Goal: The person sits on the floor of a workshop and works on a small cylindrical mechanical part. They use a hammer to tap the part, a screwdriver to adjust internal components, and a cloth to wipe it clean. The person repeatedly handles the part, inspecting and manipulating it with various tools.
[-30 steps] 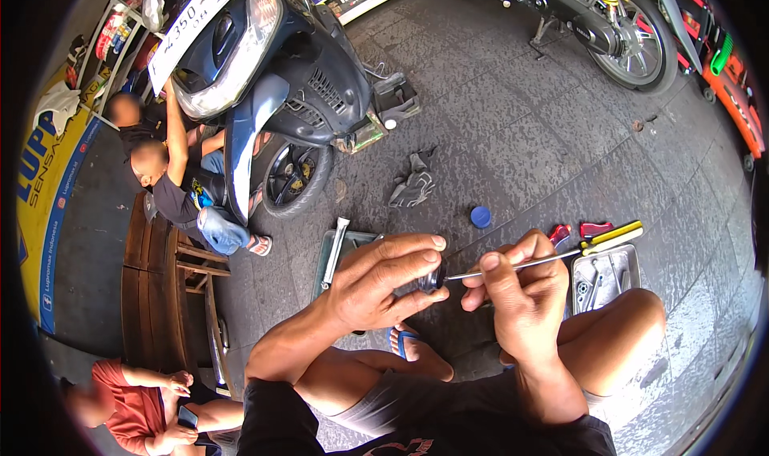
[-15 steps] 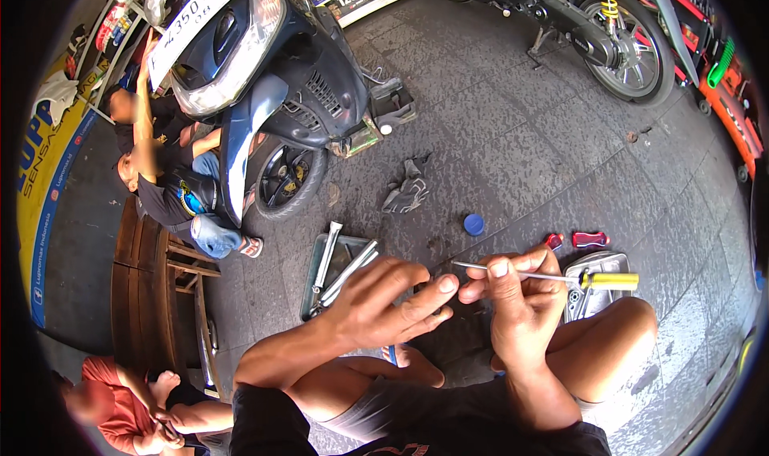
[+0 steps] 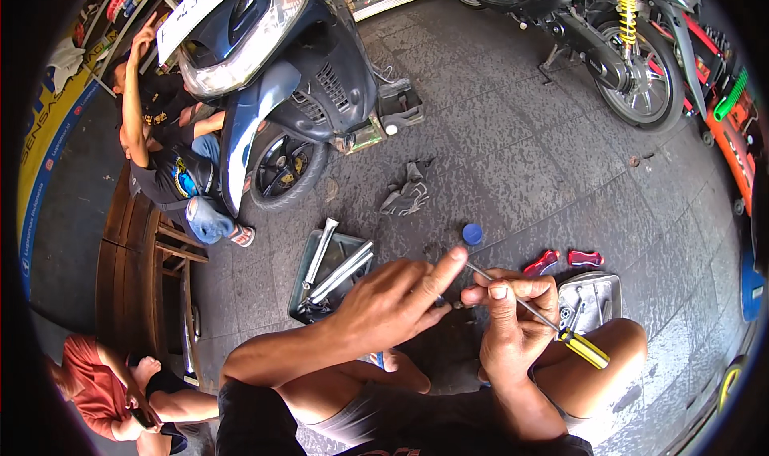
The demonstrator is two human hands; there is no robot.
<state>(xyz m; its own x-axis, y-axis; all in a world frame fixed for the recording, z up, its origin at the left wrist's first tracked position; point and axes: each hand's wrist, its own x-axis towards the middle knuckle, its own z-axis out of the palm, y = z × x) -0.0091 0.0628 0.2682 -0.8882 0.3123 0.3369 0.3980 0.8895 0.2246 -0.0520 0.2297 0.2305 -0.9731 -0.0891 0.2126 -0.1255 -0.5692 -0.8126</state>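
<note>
A screwdriver (image 3: 583, 348) with a yellow and black handle is pinched by its shaft in my right hand (image 3: 517, 320). Its handle hangs down to the right; its thin shaft slants up to the left. My left hand (image 3: 392, 296) is beside the shaft's tip, index finger stretched out close to it, other fingers curled. A small dark piece shows at those curled fingers, too small to name. Beyond my hands, a blue round cap (image 3: 473, 234) lies on the floor. Two red-handled tools (image 3: 585, 259) lie right of it, above a metal tray (image 3: 611, 289) holding metal parts.
A dark tray (image 3: 300, 292) with long metal tubes stands left of my hands. Ahead lies a crumpled dark glove (image 3: 407, 191). A blue scooter (image 3: 320, 95) stands ahead left, another motorcycle (image 3: 609, 63) ahead right. Several people sit at the left by a wooden bench (image 3: 136, 272).
The screwdriver has tilted, its handle swinging down and its tip rising. My left index finger has straightened toward the tip. The whole view has shifted slightly.
</note>
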